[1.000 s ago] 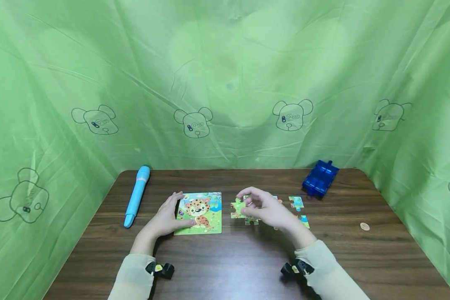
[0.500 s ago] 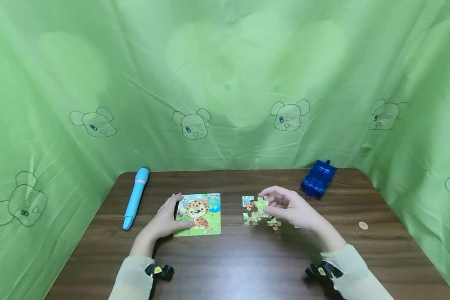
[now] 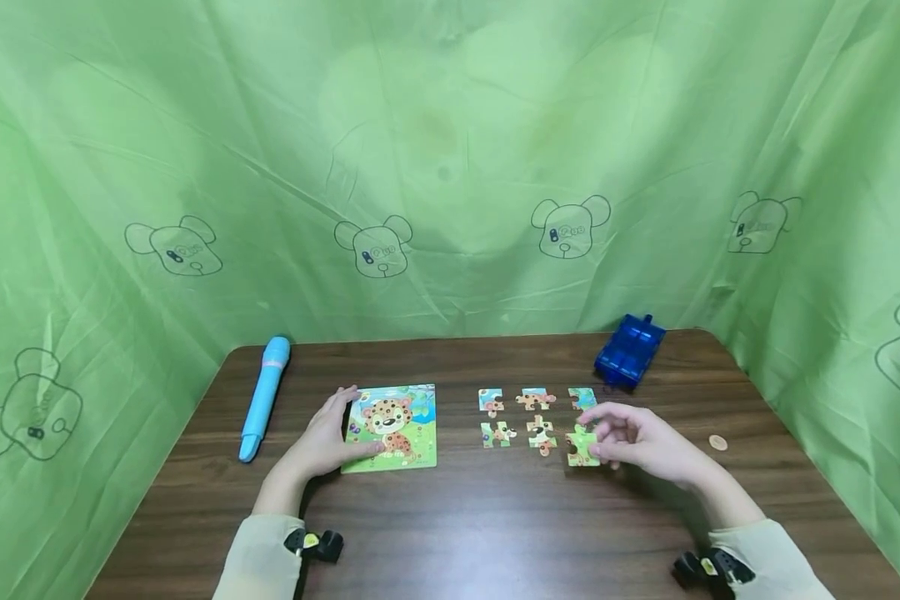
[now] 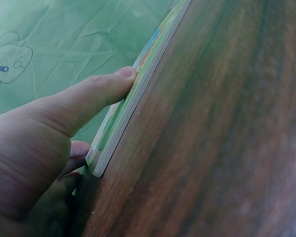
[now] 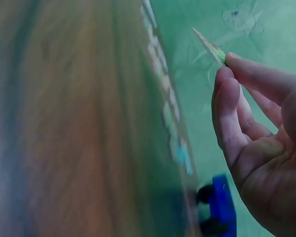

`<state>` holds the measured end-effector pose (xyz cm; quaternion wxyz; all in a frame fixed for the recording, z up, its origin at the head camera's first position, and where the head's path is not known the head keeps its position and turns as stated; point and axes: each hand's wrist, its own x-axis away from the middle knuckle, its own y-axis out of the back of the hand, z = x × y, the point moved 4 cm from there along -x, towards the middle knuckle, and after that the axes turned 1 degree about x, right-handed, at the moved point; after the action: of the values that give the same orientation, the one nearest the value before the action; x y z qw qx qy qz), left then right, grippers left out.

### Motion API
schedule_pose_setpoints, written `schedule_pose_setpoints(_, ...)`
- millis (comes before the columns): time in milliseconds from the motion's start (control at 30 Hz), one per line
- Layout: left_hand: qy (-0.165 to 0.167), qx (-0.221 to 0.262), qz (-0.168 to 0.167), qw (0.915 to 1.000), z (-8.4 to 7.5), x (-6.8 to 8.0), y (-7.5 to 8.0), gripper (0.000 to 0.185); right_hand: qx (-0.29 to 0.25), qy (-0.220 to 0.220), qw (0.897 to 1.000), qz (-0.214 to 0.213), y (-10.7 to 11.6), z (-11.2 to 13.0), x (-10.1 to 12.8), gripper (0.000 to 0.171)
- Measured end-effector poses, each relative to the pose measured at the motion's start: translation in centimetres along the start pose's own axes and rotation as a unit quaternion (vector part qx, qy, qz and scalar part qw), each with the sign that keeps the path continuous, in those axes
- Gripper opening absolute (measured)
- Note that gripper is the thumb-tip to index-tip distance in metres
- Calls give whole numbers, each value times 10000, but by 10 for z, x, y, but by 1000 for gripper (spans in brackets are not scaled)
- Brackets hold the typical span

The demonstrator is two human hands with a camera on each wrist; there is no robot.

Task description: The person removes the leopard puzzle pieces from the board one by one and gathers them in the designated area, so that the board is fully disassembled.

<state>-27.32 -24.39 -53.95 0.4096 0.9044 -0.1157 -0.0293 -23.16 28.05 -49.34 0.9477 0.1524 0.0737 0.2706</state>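
Observation:
My left hand (image 3: 318,437) rests on the left side of a square puzzle board (image 3: 418,454) printed with a leopard cub. In the left wrist view its thumb (image 4: 101,91) lies extended on the board's near part, the other fingers along the left edge. My right hand (image 3: 648,442) pinches a green jigsaw piece (image 3: 581,450) between thumb and fingertips. The right wrist view shows this piece (image 5: 212,48) tilted and raised above the table. Left of that hand several loose jigsaw pieces (image 3: 542,435) lie in two rows, and a blue-green one (image 3: 579,397) sits just behind its fingers.
A light blue toy microphone (image 3: 264,400) lies at the table's left. A dark blue translucent plastic object (image 3: 630,350) stands at the back right. Right of the right hand is a small round disc (image 3: 717,442). Green curtain (image 3: 450,167) surrounds the table (image 3: 450,525).
My right hand has carried the green piece rightward across the loose pieces, uncovering those on the left. My left hand keeps its place on the board; the head view shifts slightly.

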Motion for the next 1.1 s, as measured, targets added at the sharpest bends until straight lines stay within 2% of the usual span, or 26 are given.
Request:
schedule_pose_setpoints(200,-25,37,0,10000,-2,1,2,122,-225,-93,9988,429,6,-14,18,40)
schedule_pose_setpoints(300,6,4,-28,10000,-2,2,3,122,-219,-190,9983,501,10,-19,21,39)
schedule_pose_setpoints(667,41,-40,11,10000,-1,0,1,122,114,-152,9989,420,15,-24,25,38)
schedule_pose_setpoints(900,37,-13,43,10000,-2,1,1,121,352,-459,9981,220,14,-22,26,37)
schedule_pose_setpoints(1100,34,15,36,10000,-3,2,2,121,739,-183,9970,154,14,-21,25,30)
